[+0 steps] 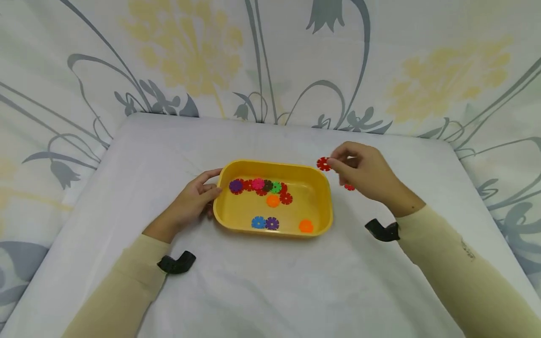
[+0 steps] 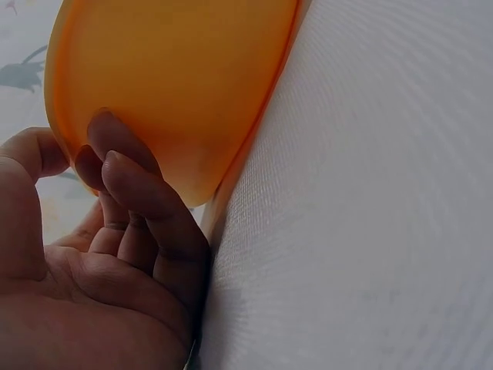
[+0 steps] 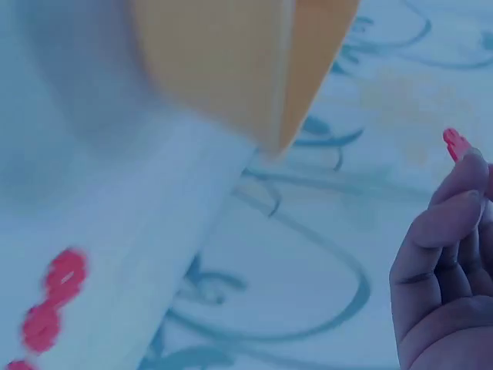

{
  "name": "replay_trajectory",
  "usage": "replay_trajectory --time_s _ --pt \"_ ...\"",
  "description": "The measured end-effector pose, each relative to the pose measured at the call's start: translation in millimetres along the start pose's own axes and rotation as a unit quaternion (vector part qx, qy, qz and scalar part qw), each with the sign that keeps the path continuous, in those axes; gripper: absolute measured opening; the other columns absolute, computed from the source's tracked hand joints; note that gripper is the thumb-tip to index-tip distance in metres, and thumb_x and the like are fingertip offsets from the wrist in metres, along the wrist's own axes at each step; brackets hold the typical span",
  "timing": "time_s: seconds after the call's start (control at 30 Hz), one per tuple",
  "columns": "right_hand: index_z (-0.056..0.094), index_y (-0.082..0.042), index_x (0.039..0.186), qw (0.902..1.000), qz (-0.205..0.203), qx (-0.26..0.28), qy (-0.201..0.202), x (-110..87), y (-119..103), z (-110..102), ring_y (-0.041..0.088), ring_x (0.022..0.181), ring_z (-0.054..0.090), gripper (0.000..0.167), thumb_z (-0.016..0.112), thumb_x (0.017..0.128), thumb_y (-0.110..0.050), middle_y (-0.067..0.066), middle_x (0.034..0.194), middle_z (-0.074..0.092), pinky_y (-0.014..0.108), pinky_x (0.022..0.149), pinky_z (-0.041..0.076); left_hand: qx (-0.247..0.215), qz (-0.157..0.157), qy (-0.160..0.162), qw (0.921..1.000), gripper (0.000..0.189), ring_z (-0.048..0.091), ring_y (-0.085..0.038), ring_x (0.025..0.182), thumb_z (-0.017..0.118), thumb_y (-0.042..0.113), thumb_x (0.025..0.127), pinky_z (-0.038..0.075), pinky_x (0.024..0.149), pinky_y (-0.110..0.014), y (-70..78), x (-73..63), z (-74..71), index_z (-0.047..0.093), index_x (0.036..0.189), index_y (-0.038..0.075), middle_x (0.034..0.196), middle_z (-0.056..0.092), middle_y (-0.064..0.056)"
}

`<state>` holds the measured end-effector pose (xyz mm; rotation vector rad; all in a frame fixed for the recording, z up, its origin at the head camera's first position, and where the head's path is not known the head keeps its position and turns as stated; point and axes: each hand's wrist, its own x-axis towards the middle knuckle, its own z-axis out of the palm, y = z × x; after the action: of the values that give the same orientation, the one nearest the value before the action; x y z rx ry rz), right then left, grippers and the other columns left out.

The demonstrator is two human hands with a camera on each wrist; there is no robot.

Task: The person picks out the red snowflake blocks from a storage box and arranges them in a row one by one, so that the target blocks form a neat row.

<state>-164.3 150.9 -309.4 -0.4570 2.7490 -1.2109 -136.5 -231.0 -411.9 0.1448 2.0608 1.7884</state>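
Note:
My left hand [image 1: 191,203] grips the left end of a yellow plastic tray [image 1: 310,204], thumb at the rim and other fingers against the outer wall. In the left wrist view, curled fingers [image 2: 146,189] lie along the tray wall. Beyond the tray's far right corner, my right hand [image 1: 368,174] pinches a red notched plastic disc [image 1: 323,164] between thumb and fingertips, raised off the sheet. The right wrist view has this red disc [image 3: 454,142] nearly edge-on. Inside the tray lie several such discs, among them a blue disc [image 1: 258,222] and an orange disc [image 1: 306,226].
Another red disc [image 1: 349,187] lies on the white sheet [image 1: 270,281], partly hidden under my right hand. The right wrist view shows several loose red discs [image 3: 65,276] in a row. Behind the white surface hangs or lies flower-patterned cloth [image 1: 287,61].

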Motion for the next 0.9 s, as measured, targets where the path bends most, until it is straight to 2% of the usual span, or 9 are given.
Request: replay_trajectory --time_s 0.07,0.17,0.3,0.43,0.6,0.73,0.9 --pt "0.064 -0.008 0.103 0.9993 0.023 0.012 0.026 -10.1 16 -12 0.022 0.061 0.061 0.021 0.065 0.098 -0.028 0.005 0.083 0.061 0.025 0.054 0.052 0.005 -0.002 0.003 1.0000 0.053 0.054 -0.015 0.063 0.050 0.019 0.106 0.052 0.061 -0.022 -0.3 -0.4 -0.9 0.030 0.155 0.015 0.093 0.061 -0.006" --pt "0.063 -0.007 0.106 0.9969 0.057 0.000 0.054 -17.9 45 -28 0.021 0.061 0.062 0.024 0.063 0.099 -0.030 0.001 0.082 0.061 0.024 0.057 0.053 0.009 0.000 0.009 0.9999 0.054 0.054 -0.015 0.063 0.050 0.020 0.106 0.052 0.061 -0.023 0.3 -0.4 -2.5 0.030 0.155 0.016 0.094 0.062 -0.006" --pt "0.062 -0.004 0.111 0.9916 0.108 -0.032 0.064 -26.0 86 -46 0.020 0.065 0.064 0.032 0.059 0.100 -0.034 0.007 0.090 0.064 0.024 0.062 0.054 0.005 0.003 0.011 0.9999 0.054 0.054 -0.015 0.063 0.051 0.021 0.105 0.052 0.060 -0.022 0.9 0.4 -3.0 0.030 0.155 0.015 0.092 0.061 -0.005" --pt "0.058 -0.001 0.116 0.9814 0.180 -0.053 0.040 -36.6 123 -56 0.018 0.068 0.066 0.043 0.054 0.102 -0.040 0.016 0.097 0.064 0.022 0.064 0.054 0.000 -0.002 0.002 1.0000 0.055 0.054 -0.014 0.062 0.051 0.019 0.105 0.052 0.060 -0.022 -2.1 0.5 -2.0 0.029 0.155 0.013 0.091 0.061 -0.004" --pt "0.056 0.004 0.118 0.9692 0.243 -0.041 0.003 -42.3 156 -64 0.012 0.067 0.064 0.044 0.052 0.103 -0.038 0.005 0.088 0.066 0.024 0.064 0.054 0.005 0.007 -0.001 1.0000 0.056 0.053 -0.014 0.060 0.050 0.020 0.105 0.051 0.058 -0.022 -4.4 -1.3 -0.5 0.028 0.156 0.011 0.088 0.061 -0.003" --pt "0.056 0.004 0.116 0.9627 0.267 -0.037 -0.029 -42.5 169 -67 0.011 0.067 0.061 0.042 0.052 0.103 -0.036 -0.002 0.081 0.064 0.025 0.064 0.054 0.005 0.008 -0.003 1.0000 0.056 0.053 -0.014 0.061 0.050 0.021 0.106 0.051 0.059 -0.022 -5.3 -2.3 0.0 0.028 0.155 0.011 0.087 0.061 -0.002" --pt "0.057 0.004 0.113 0.9622 0.261 -0.063 -0.044 -40.1 173 -70 0.013 0.067 0.059 0.042 0.053 0.103 -0.037 -0.001 0.077 0.062 0.026 0.062 0.053 0.012 0.013 -0.001 0.9998 0.055 0.053 -0.015 0.061 0.050 0.022 0.106 0.051 0.059 -0.023 -2.8 -0.8 -0.2 0.028 0.155 0.015 0.087 0.061 -0.003"
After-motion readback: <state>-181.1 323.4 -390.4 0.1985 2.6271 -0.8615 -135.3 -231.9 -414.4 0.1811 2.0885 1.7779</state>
